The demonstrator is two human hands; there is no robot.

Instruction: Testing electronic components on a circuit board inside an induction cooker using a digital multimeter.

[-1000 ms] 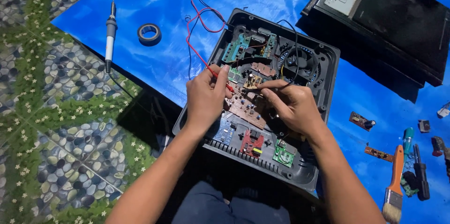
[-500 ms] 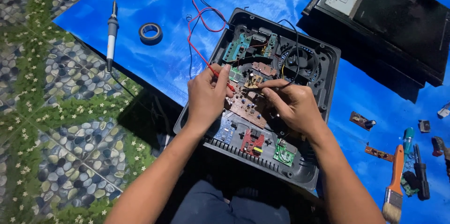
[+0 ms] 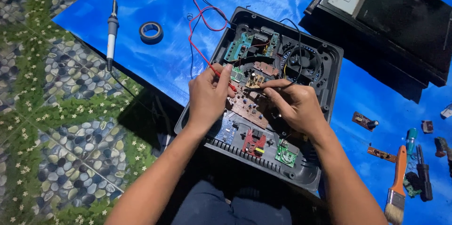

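The left hand [image 3: 207, 98] is pinching a red probe [image 3: 222, 77], and the right hand [image 3: 294, 107] is closing its fingers on a black probe [image 3: 263, 83], both tips touching the brown circuit board [image 3: 247, 109] lying inside the open black casing [image 3: 329, 60] on the blue tarp [image 3: 155, 8].

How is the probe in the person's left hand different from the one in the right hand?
The red probe in the left hand trails a red wire; the black probe in the right hand trails a black wire. The red probe slants in from the left, the black probe from the right, mostly hidden under the fingers. Both tips meet the brown circuit board inside the open black casing.
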